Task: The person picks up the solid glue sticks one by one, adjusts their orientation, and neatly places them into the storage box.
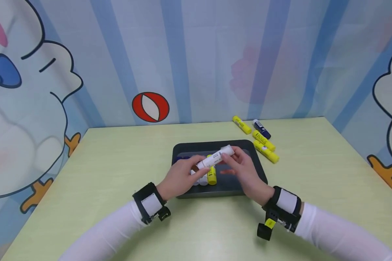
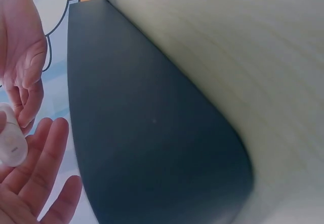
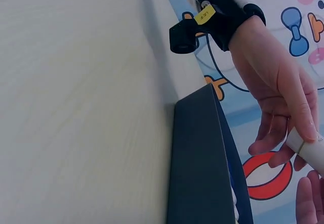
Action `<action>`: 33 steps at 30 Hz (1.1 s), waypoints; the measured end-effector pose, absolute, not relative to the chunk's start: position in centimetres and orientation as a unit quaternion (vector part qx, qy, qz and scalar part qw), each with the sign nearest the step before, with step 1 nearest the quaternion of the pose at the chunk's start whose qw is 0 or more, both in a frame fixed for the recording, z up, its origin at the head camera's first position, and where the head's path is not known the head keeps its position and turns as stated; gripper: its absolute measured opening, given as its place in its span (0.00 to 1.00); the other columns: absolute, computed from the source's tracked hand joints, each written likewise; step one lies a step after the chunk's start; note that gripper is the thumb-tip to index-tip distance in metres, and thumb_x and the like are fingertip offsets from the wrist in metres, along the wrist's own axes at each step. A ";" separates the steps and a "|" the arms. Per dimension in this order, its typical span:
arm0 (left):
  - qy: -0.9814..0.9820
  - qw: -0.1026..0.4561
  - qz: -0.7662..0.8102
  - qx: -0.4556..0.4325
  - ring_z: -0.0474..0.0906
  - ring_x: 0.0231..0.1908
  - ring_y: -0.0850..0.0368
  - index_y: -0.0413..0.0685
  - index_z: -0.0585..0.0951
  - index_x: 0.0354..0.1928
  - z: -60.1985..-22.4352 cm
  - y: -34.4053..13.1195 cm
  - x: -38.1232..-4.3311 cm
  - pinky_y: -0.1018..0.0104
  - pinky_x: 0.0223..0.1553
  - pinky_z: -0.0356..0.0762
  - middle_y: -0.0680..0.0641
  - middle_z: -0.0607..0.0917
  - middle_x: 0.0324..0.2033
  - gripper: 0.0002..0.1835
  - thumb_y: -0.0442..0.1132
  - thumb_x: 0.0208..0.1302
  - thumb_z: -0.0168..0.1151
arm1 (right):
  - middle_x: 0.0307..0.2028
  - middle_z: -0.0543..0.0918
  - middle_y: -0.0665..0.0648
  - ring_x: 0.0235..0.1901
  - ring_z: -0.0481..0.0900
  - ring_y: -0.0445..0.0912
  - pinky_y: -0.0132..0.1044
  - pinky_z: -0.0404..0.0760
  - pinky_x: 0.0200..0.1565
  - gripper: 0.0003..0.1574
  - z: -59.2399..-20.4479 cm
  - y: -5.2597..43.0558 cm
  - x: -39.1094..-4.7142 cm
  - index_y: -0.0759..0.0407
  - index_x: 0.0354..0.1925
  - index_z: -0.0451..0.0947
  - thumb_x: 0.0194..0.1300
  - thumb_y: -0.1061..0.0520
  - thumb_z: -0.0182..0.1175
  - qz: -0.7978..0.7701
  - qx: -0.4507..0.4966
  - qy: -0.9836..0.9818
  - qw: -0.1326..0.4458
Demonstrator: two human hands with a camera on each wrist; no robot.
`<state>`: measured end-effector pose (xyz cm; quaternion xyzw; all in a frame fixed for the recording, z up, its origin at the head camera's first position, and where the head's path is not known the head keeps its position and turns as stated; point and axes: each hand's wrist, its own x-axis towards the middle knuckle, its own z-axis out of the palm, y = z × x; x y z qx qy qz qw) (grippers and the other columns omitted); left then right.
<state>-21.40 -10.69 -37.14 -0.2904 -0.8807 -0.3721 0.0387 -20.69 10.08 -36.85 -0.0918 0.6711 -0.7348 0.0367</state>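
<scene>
Over the dark tray [image 1: 222, 194], both hands hold a white glue stick [image 1: 213, 158] tilted up toward the right. My left hand [image 1: 179, 177] pinches its lower left end between thumb and fingers. The right hand [image 1: 246, 174] pinches the upper end, its other fingers spread loosely below. In the right wrist view, the left hand [image 3: 278, 89] has its thumb on the white tube [image 3: 310, 150]. Inside the tray, partly hidden by the left hand, lie a yellow glue stick [image 1: 212, 176], white ones [image 1: 203, 180] and something dark blue [image 1: 182, 158].
Beyond the tray's right corner, several yellow glue sticks [image 1: 266, 151] and a dark blue one with a white cap [image 1: 261, 129] lie on the pale table [image 1: 127, 156]. A striped cartoon backdrop [image 1: 202, 65] rises along the table's back edge.
</scene>
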 end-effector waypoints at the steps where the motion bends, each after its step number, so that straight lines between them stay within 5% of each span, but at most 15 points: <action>1: -0.881 0.039 -0.370 -0.290 0.78 0.33 0.55 0.42 0.78 0.56 -37.2 -10.7 -21.4 0.69 0.28 0.77 0.48 0.84 0.38 0.18 0.40 0.66 0.63 | 0.48 0.77 0.60 0.45 0.80 0.45 0.35 0.81 0.42 0.23 -36.9 10.0 -20.6 0.69 0.60 0.62 0.74 0.58 0.51 -0.737 -0.087 0.670 0.039; 25: -0.880 0.033 -0.373 -0.292 0.79 0.32 0.54 0.41 0.78 0.55 -37.5 -10.9 -21.4 0.72 0.30 0.78 0.47 0.84 0.41 0.19 0.41 0.66 0.64 | 0.49 0.77 0.61 0.43 0.80 0.43 0.33 0.81 0.41 0.21 -36.9 9.6 -20.1 0.70 0.61 0.63 0.74 0.61 0.51 -0.740 -0.083 0.667 0.029; 33: -0.893 0.007 -0.341 -0.294 0.78 0.33 0.58 0.45 0.73 0.61 -37.3 -11.3 -21.5 0.71 0.28 0.78 0.50 0.83 0.39 0.25 0.49 0.67 0.62 | 0.49 0.76 0.61 0.45 0.79 0.47 0.35 0.81 0.42 0.22 -37.1 9.9 -20.4 0.69 0.61 0.63 0.74 0.61 0.51 -0.734 -0.099 0.671 0.026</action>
